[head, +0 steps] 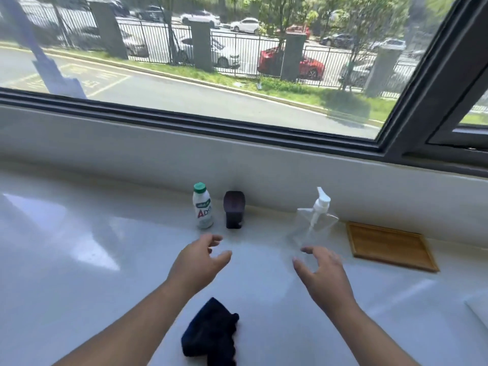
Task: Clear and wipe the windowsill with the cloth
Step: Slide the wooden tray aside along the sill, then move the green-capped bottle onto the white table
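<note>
Reaching: both arms stretch out over the white windowsill [79,260], going for the things standing along the back wall.
Left hand: the left hand [200,262] hangs just short of the milk bottle [202,207] and the dark gadget [234,213], fingers spread wide and curled, holding nothing. That shape looks set to wrap round one of them; which one, I cannot tell.
Right hand: the right hand [323,273] hovers just in front of the clear pump bottle [314,223], fingers wide too, empty, not touching it.
Cloth: the dark cloth [211,334] lies crumpled on the sill close to the person, between the two forearms, untouched. Parked there, it waits while the hands are busy.
Tray: a wooden tray [388,245] lies flat to the right, near the pump bottle, with nothing on it.
Stage: clearing comes first, by the look of it; every item is on the sill, so wiping has not begun.
Watch: the pump bottle looks light and top-heavy, so a low grip on the body seems safer than the nozzle.
</note>
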Demonstrator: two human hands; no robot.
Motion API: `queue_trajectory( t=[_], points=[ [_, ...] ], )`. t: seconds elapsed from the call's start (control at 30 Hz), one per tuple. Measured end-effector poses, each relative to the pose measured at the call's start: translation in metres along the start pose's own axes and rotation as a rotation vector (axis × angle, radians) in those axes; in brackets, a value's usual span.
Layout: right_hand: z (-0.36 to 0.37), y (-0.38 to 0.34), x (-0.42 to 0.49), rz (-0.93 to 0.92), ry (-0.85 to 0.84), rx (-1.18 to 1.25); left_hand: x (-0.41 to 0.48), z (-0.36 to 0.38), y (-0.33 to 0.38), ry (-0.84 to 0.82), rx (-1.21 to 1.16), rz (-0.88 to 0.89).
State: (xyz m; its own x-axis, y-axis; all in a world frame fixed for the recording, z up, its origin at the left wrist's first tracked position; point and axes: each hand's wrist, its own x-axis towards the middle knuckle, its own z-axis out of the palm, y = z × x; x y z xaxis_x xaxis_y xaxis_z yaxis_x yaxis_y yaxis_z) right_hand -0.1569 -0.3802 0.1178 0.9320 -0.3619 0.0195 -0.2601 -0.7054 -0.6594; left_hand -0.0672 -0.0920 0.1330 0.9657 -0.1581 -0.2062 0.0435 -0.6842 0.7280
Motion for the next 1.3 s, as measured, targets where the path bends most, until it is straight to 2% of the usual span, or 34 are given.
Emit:
queue_trajectory(
  t=[0.17, 0.3, 0.5, 0.73, 0.87, 1.03, 1.17, 1.3],
  points=[
    [0.049, -0.099, 0.006, -0.085, -0.003, 0.071, 0.006, -0.120, -0.047, 0.139, 0.166, -0.030],
    [0.074, -0.141, 0.024, -0.146, -0.009, 0.051, 0.028, -0.161, -0.053, 0.197, 0.195, -0.011],
    [0.121, -0.142, 0.057, -0.092, -0.084, 0.073, 0.076, -0.145, -0.056, 0.143, 0.243, -0.004],
    [0.197, -0.116, 0.111, 0.131, -0.273, 0.209, 0.160, -0.094, -0.069, 0.026, 0.254, -0.052],
    [0.236, -0.112, 0.140, 0.281, -0.416, 0.339, 0.207, -0.060, -0.073, -0.020, 0.122, -0.096],
    [0.258, -0.116, 0.164, 0.437, -0.481, 0.569, 0.241, -0.031, -0.074, -0.022, -0.053, -0.150],
    [0.256, -0.133, 0.157, 0.426, -0.497, 0.577, 0.227, -0.040, -0.085, 0.015, -0.126, -0.123],
    [0.265, -0.181, 0.125, 0.333, -0.550, 0.561, 0.183, -0.088, -0.112, 0.083, -0.182, -0.125]
  ],
)
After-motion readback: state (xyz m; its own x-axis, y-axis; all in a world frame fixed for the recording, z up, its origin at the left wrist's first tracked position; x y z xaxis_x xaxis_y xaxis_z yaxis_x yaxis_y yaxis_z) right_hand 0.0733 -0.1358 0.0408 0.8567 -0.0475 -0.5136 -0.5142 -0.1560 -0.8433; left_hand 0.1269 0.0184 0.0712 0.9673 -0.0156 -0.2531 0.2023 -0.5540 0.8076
